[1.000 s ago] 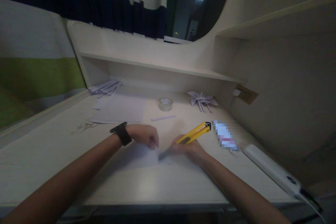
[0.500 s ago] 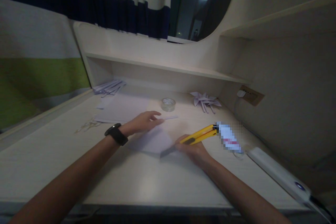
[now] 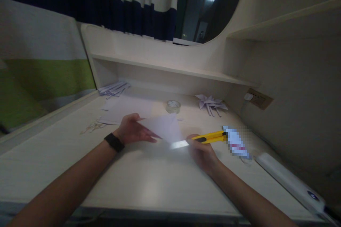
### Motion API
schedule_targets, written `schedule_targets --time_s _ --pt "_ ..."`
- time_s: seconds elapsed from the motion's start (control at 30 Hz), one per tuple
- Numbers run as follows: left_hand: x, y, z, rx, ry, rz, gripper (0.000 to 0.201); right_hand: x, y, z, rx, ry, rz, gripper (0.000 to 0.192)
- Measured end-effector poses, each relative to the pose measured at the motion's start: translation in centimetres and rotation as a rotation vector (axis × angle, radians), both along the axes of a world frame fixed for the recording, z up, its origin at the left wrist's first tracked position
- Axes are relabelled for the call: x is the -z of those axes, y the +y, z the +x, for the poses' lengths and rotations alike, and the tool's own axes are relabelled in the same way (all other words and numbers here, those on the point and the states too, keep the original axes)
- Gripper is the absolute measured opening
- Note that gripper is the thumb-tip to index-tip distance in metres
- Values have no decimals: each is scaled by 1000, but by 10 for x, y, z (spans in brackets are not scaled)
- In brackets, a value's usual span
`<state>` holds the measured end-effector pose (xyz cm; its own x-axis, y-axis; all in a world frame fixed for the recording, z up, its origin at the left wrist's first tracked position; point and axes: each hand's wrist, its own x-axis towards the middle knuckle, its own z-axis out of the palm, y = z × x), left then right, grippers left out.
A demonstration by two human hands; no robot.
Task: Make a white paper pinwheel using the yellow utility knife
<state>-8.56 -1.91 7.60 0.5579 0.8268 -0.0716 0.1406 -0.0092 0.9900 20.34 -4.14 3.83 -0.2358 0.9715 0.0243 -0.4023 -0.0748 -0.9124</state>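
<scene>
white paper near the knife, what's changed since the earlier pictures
The left hand, open beside the white paper half a second ago, now holds its left side, the sheet tilted up and shifted right. The blade of the yellow utility knife has swung flatter. The right hand has kept the knife; the tape roll and paper pinwheels stayed put.

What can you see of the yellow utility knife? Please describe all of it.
The utility knife has a yellow, plastic-looking handle, dark slider and dark rear end. Its bright, metallic-looking blade is extended, pointing left. The right hand grips the handle near the front, above the desk. The blade lies close to the near edge of the white paper; whether they touch is unclear.
</scene>
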Motion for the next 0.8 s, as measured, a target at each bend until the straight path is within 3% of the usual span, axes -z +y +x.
schedule_targets --time_s 0.13,0.23,0.33,0.5,0.6,0.7,0.8 --pt "13 -3 19 210 -206 -170 50 1 4 2 41 7 -6 19" --pt "23 -9 42 26 -123 -165 36 3 2 0 -14 -23 -14 19" --pt "28 -13 57 -163 -74 -135 39 2 -1 -2 -38 -32 -43 22" --pt "31 -10 60 -393 26 -98 34 -3 0 2 155 -131 15 25" --pt "37 -6 59 -402 53 -33 31 -3 -1 6 273 -358 198 24" --pt "44 -4 58 -401 117 36 27 0 -5 8 291 -608 356 20" --pt "48 -1 58 -436 208 107 23 4 -8 6 303 -711 430 17"
